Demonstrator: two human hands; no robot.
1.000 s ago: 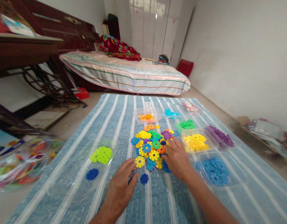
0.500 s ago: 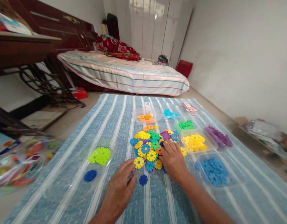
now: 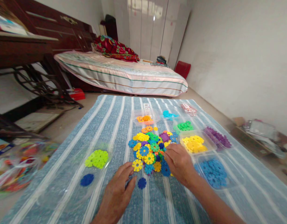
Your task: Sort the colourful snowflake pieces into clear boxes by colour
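A mixed heap of plastic snowflake discs (image 3: pixel 149 158) in several colours lies on the striped cloth. My right hand (image 3: pixel 180 161) is at the heap's right side, thumb and fingertips pinched on an orange snowflake disc (image 3: pixel 161 152) that shows nearly edge-on. To the left of the heap rests my left hand (image 3: pixel 117 189), thumb and fingers apart and holding nothing. Its fingertips are at the edge of a yellow snowflake disc (image 3: pixel 137 165). One dark blue snowflake disc (image 3: pixel 142 183) lies alone just right of the left thumb.
Clear tubs hold sorted discs: yellow (image 3: pixel 194 144), blue (image 3: pixel 213 171), purple (image 3: pixel 217 137), green (image 3: pixel 185 126), light blue (image 3: pixel 169 115) and orange (image 3: pixel 144 119). At left, lime discs (image 3: pixel 97 159) and a dark blue disc (image 3: pixel 87 179) sit in clear containers. A bed (image 3: pixel 125 77) stands beyond.
My right hand has drawn back and to the right, now pinching the orange disc. Dark blue discs it covered are now visible. My left hand stays by the yellow disc. The view shifted slightly.
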